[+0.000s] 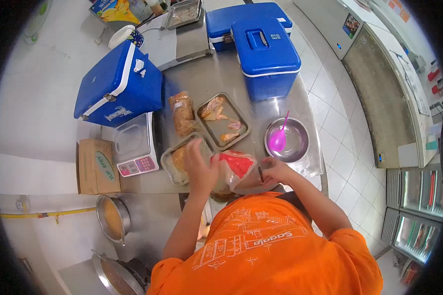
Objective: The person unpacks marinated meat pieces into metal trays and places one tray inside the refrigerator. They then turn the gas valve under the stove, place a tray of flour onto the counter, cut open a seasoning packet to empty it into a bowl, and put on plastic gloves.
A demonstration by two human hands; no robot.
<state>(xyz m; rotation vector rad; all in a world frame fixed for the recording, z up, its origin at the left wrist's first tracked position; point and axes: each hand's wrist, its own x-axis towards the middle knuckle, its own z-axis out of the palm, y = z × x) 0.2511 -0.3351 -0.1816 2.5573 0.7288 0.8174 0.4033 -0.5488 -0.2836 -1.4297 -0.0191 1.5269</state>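
My left hand (202, 167) is raised over the near edge of a clear tray holding golden crumbs (178, 160). Its fingers are stretched, and the thumb is at the left edge of a clear plastic bag with red print (238, 164). I cannot tell if the thumb touches it. On the bag's other side, my right hand (276, 172) is closed around a dark, narrow tool (260, 173), mostly hidden by the fingers. Beyond the bag, a metal tray (223, 143) bears several raw chicken pieces (213, 109). A bag of brown crumbs (183, 114) lies left of that tray.
On the right, a steel bowl (304, 141) holds a pink ladle (279, 141). Blue coolers (120, 83) (270, 59) stand left and at the back. A scale (139, 164) and cardboard box (96, 167) are at left. A pan of orange-coloured contents (114, 219) sits lower left.
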